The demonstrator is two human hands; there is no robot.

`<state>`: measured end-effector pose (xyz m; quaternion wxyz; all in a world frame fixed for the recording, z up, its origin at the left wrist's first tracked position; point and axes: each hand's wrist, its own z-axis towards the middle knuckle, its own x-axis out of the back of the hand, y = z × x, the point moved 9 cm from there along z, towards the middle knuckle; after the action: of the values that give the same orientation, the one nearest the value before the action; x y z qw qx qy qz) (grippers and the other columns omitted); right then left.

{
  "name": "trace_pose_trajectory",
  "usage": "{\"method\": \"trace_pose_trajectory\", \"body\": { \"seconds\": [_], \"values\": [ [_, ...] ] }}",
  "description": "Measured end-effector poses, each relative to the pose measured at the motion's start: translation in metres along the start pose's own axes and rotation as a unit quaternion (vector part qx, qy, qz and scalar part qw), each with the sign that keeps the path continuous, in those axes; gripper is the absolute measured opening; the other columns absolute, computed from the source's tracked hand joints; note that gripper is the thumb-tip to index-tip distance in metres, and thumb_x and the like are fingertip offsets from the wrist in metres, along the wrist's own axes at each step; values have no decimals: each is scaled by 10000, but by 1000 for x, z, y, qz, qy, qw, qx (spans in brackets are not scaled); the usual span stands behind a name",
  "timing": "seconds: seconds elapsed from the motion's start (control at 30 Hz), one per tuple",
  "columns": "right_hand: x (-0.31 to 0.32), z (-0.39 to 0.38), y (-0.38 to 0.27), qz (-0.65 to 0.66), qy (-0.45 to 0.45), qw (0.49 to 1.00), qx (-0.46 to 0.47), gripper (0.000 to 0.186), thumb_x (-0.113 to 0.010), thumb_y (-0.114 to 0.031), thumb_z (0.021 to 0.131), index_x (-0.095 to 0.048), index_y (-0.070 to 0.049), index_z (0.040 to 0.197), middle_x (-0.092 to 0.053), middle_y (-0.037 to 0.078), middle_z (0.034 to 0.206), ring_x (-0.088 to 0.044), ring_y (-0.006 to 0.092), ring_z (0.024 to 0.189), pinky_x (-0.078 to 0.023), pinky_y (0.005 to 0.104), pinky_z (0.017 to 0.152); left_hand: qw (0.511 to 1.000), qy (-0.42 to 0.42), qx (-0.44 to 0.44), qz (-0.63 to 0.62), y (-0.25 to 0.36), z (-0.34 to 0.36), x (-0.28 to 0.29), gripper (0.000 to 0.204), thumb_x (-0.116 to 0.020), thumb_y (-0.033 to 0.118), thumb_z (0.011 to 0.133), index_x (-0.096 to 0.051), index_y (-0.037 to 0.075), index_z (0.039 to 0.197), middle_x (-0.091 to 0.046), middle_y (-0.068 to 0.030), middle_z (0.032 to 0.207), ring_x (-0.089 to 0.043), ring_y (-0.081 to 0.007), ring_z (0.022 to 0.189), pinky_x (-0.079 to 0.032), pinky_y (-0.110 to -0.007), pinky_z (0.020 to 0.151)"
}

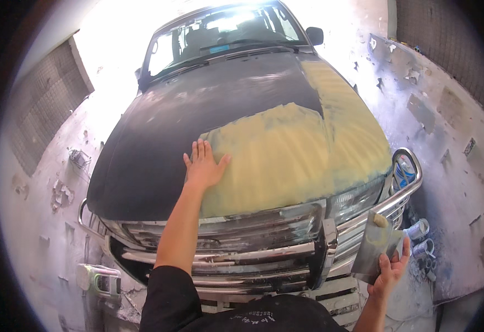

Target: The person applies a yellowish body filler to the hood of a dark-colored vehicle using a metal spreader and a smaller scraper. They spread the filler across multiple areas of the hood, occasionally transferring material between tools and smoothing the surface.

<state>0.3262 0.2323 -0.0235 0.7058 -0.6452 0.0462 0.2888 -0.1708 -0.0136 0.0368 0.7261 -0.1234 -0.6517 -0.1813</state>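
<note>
A car hood fills the middle, dark on its left part. Yellowish filler coats its right part in a smeared layer, with a strip running up along the right side. My left hand lies on the hood at the left border of the filler, fingers stretched out and holding nothing. At the lower right, in front of the bumper bar, my right hand grips a flat grey putty board. A dab of yellow putty sits on the board's upper edge.
A chrome bull bar and grille stand between me and the hood. White-and-blue cans are at the right. A pale green-and-white stool-like object stands at the lower left. Peeling walls flank the car.
</note>
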Motion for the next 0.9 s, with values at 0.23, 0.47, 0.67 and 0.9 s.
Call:
{"method": "trace_pose_trajectory", "body": {
  "seconds": [0.23, 0.47, 0.67, 0.9],
  "values": [
    [15, -14, -6, -32, 81, 996, 32, 738, -537, 69, 802, -239, -70, 1462, -534, 146, 1210, -547, 211, 1084, -436, 303, 939, 999, -7, -48, -13, 59, 89, -6, 960, -314, 686, 881, -120, -45, 1473, -59, -187, 1563, -6, -286, 1458, -36, -462, 1165],
    [27, -26, -15, -56, 128, 988, 62, 745, -540, 70, 795, -241, -70, 1462, -535, 140, 1182, -556, 203, 1056, -456, 296, 908, 986, -25, -162, -24, 156, 116, -11, 963, -323, 689, 876, -134, -44, 1472, -60, -182, 1564, -11, -285, 1458, -37, -427, 1171],
    [48, -44, -18, -70, 165, 982, 64, 695, -527, 40, 822, -268, -77, 1456, -495, 145, 1226, -531, 227, 1102, -433, 318, 953, 977, -63, -203, -5, 224, 137, -16, 959, -321, 686, 870, -88, -10, 1487, -18, -144, 1575, 18, -252, 1460, -4, -407, 1172],
    [75, -62, -24, -49, 217, 972, 82, 730, -506, 101, 799, -241, -66, 1459, -555, 139, 1182, -566, 217, 1066, -459, 349, 940, 960, -62, -274, -1, 273, 152, -20, 938, -295, 683, 888, -96, -11, 1486, -32, -145, 1573, 0, -256, 1459, -31, -389, 1175]
  ]
}}
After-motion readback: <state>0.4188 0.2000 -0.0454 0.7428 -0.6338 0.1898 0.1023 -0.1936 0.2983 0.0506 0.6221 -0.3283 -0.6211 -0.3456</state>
